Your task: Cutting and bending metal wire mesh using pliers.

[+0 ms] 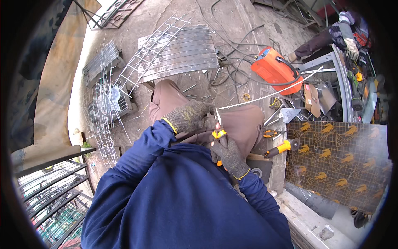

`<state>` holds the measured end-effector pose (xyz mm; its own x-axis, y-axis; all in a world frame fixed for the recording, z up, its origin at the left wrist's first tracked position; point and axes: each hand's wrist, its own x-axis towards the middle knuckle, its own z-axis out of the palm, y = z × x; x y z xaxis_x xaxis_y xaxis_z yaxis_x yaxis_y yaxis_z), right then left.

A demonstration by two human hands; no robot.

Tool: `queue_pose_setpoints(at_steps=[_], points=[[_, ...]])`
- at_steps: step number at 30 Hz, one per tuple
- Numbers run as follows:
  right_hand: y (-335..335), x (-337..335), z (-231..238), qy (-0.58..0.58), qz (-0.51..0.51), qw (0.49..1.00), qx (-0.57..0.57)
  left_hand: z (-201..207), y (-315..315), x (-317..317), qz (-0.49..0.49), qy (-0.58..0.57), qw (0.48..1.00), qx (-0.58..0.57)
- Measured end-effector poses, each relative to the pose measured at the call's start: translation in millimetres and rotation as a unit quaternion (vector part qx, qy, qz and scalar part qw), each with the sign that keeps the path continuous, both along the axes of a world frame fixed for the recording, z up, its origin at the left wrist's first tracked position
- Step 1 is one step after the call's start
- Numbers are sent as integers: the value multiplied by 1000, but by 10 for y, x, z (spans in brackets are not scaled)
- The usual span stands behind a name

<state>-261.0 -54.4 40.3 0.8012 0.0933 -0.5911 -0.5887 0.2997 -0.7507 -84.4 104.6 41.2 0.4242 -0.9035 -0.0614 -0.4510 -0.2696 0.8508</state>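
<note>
My left hand [188,116], in a grey knitted glove with a yellow cuff, is closed above my lap. A long, thin pale rod [265,95] runs from its fingertips to the right, past my knee and across the orange machine; the grip itself is partly hidden. My right hand [232,155], in a matching glove, is wrapped round a hand tool with a yellow-and-black handle [219,133]. Its exact kind is unclear. A short, pale pointed piece [218,117] stands between the tool and my left fingers.
Ahead stands a low slatted metal table [178,54] with a welded bar grid [159,43] across it. An orange box-shaped machine [275,70] with cables is at the right. Nearby are orange-handled pliers [270,133], a yellow angle grinder [284,147] and a patterned board [336,162]. Another person [346,35] works far right.
</note>
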Motion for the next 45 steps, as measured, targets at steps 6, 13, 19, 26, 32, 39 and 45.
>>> queue_pose_setpoints(at_steps=[6,13,19,26,32,39,45], points=[[-16,28,259,2,-37,982,187,392,-30,-61,61,168,984,13],[179,41,442,41,-105,853,509,160,-10,50,45,172,982,-56],[280,97,664,-55,-16,796,603,-71,-190,116,138,387,889,-205],[-38,190,464,-26,-101,954,280,112,-240,176,204,436,861,-166],[-98,151,441,-10,-29,997,72,156,-154,234,264,549,694,-384],[56,210,357,15,-58,986,156,64,-103,225,365,475,687,-412],[34,246,391,5,-61,985,159,71,-125,81,360,452,701,-418]])
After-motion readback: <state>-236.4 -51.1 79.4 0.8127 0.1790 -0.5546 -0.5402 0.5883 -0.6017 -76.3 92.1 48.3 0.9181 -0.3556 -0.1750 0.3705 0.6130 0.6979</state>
